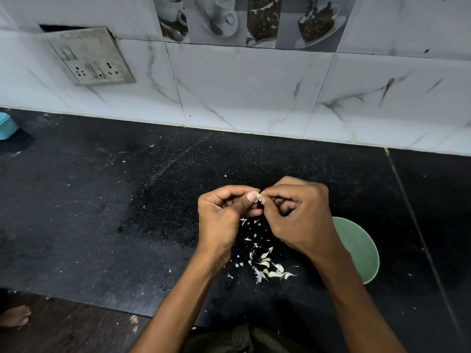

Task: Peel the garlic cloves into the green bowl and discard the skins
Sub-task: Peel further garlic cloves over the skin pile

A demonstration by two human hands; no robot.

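Both hands meet above the black counter. My left hand (224,212) holds a small pale garlic clove (259,196) between thumb and curled fingers. My right hand (298,215) pinches the clove's skin at its right end. Beneath the hands lies a scatter of pale garlic skins (267,266) on the counter. The green bowl (362,248) stands to the right, partly hidden behind my right wrist; its contents are hidden from view.
The black stone counter (127,212) runs back to a white tiled wall with a switch plate (89,57) at upper left. A light blue container (6,128) sits at the far left edge. The counter's front edge and a bare foot (15,315) show at lower left.
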